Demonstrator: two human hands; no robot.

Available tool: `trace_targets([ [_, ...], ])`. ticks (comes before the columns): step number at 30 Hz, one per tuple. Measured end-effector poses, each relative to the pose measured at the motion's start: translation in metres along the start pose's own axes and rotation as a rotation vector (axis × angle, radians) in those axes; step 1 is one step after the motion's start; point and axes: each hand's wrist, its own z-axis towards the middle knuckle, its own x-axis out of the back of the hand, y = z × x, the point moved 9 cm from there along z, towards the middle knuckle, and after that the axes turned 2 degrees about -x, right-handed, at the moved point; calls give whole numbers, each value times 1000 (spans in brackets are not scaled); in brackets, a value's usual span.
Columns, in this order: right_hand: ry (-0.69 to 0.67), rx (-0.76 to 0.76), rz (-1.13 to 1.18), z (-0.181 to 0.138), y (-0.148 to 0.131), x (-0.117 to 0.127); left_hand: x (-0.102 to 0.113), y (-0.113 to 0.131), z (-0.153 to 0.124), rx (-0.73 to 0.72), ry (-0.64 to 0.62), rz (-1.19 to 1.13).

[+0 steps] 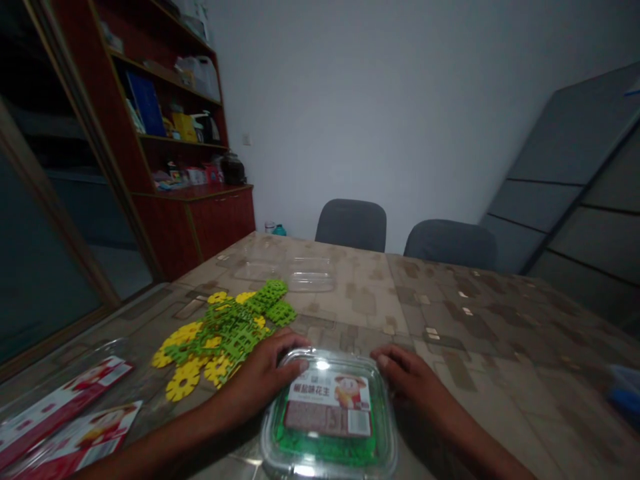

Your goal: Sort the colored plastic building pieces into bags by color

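Observation:
A clear plastic food box [327, 457] with a closed lid stands at the table's near edge, directly in front of me. On its lid is a printed label [327, 403] with a cartoon figure, and green pieces show through the walls. My left hand [277, 367] grips the far left corner, its thumb on the lid's rim and its fingers around the outside. At the far right corner, my right hand [403, 373] has curled fingers against the rim. Just beyond my left arm lies a pile of green lattice pieces [235, 337] and yellow flower-shaped pieces [183, 381].
Labelled clear lids [75, 417] lie at the near left. Two clear plastic trays [311, 281] [257, 269] sit toward the table's far side. A blue object [625, 399] is at the right edge. Grey chairs [351, 223] stand behind the patterned table [360, 300].

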Motion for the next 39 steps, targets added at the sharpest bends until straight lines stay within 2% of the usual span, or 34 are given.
trace_targets([
  [3,-18,51,-87,17,-13,-7,1,3,-1,-8,10,18],
  [7,-41,88,-134,18,-16,-10,2,9,-4,-36,-14,72],
  [13,-84,188,-413,8,-23,-8,-7,15,-12,10,-183,226],
  [18,-151,171,-533,8,-22,-13,-9,16,-12,5,-155,194],
  [23,-190,165,-489,9,-15,-16,-8,24,-10,-73,-133,139],
  [28,-390,65,-281,8,-8,-28,-10,28,-11,-90,-161,112],
  [30,-421,48,-243,8,-9,-30,-11,29,-13,-85,-174,105],
  [34,-396,95,-248,6,-19,-31,-11,27,-15,-13,-200,101],
  [39,-299,279,-416,-1,-42,-31,-10,31,-14,-38,-188,158],
])
